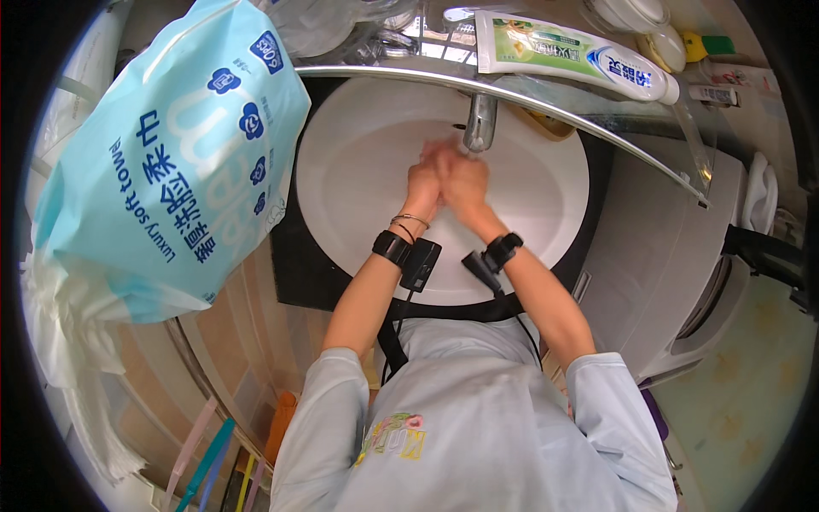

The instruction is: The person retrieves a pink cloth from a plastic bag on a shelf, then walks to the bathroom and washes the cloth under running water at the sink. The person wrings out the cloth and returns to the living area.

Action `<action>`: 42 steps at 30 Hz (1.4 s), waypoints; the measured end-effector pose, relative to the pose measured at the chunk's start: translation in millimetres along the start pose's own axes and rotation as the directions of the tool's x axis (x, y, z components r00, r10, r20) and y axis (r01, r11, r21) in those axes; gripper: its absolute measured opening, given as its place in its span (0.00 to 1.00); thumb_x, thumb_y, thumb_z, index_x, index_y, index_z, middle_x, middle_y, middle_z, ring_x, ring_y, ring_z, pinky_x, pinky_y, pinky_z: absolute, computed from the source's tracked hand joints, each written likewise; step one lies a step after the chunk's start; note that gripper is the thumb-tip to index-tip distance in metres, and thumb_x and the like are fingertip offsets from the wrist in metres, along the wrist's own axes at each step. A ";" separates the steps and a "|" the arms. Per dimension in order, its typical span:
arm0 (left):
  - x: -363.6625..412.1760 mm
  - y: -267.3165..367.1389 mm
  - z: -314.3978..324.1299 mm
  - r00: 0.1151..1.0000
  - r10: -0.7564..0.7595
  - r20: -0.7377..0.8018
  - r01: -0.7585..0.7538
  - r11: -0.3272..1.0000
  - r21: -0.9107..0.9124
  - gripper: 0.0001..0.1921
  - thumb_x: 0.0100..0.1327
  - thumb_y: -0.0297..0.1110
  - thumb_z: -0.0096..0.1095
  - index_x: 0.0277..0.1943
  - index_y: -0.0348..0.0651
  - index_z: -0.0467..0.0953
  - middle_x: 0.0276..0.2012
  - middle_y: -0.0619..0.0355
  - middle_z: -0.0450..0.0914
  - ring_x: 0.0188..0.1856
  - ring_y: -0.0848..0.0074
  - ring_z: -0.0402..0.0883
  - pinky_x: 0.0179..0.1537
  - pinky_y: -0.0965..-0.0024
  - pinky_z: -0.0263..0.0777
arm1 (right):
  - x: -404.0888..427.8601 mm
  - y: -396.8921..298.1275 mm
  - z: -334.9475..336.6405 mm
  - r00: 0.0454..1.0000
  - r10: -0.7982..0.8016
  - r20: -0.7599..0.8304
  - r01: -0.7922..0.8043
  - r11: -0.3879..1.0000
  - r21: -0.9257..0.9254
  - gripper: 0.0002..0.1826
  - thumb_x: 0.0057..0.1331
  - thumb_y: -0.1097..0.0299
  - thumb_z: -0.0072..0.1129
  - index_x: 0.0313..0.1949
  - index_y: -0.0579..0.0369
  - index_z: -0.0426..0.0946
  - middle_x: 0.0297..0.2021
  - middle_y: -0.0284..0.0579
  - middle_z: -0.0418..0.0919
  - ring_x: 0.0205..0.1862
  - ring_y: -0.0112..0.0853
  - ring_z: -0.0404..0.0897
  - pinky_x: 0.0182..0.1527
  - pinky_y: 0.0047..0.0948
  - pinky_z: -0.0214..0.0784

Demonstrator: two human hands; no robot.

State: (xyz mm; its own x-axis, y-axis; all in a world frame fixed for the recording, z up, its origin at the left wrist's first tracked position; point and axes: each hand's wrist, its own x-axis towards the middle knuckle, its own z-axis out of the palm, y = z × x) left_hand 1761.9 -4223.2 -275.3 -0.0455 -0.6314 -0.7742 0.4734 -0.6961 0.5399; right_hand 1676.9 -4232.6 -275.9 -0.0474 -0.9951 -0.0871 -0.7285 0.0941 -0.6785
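Observation:
Both hands are together over a white washbasin point(358, 211), just below the spout of a chrome faucet point(480, 125). My left hand point(425, 182) presses against my right hand point(466, 182), and the fingers of both are blurred and overlap. No object shows between them, and whether water runs over them is hard to tell. Each wrist wears a black strap with a small black device on a cable; thin bracelets circle the left wrist.
A glass shelf point(544, 105) with a metal rim crosses above the basin, bearing a toothpaste tube point(563, 54). A large blue pack of soft towels point(173, 160) hangs at the left. To the right stands a front-loading washing machine point(665, 256). Several colored hangers point(205, 464) are at lower left.

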 end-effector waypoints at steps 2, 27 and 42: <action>1.8 -5.9 5.1 0.987 0.083 -0.136 -0.090 0.995 -0.044 0.20 0.66 0.47 0.52 0.33 0.33 0.74 0.25 0.57 0.76 0.23 0.76 0.73 0.24 0.71 0.67 | -2.7 -4.0 -0.9 1.000 -0.031 0.002 0.031 0.999 -0.020 0.20 0.62 0.50 0.51 0.33 0.57 0.79 0.19 0.57 0.76 0.23 0.47 0.78 0.27 0.40 0.68; -5.5 13.0 4.7 0.997 0.059 -0.054 -0.046 0.977 0.209 0.17 0.67 0.41 0.48 0.43 0.35 0.75 0.34 0.56 0.78 0.32 0.76 0.75 0.29 0.73 0.69 | 14.8 1.5 -21.5 0.981 0.161 0.103 -0.157 0.986 -0.046 0.21 0.65 0.51 0.48 0.31 0.59 0.77 0.23 0.57 0.77 0.26 0.51 0.77 0.31 0.45 0.69; -54.8 -2.3 9.0 0.698 0.631 0.339 -0.516 0.115 0.849 0.18 0.54 0.23 0.55 0.50 0.31 0.71 0.53 0.39 0.67 0.54 0.47 0.66 0.53 0.52 0.66 | 18.5 17.9 -50.0 0.728 0.225 0.648 -0.626 0.602 0.495 0.23 0.65 0.58 0.55 0.49 0.67 0.72 0.35 0.46 0.77 0.35 0.27 0.76 0.40 0.25 0.69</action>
State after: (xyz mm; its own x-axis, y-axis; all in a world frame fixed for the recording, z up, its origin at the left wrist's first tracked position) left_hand 1755.3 -4190.1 -231.2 -0.0308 -0.9957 -0.0877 -0.6693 -0.0446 0.7416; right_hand 1628.8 -4250.9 -253.2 0.2445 -0.6830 -0.6883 -0.0704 0.6954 -0.7152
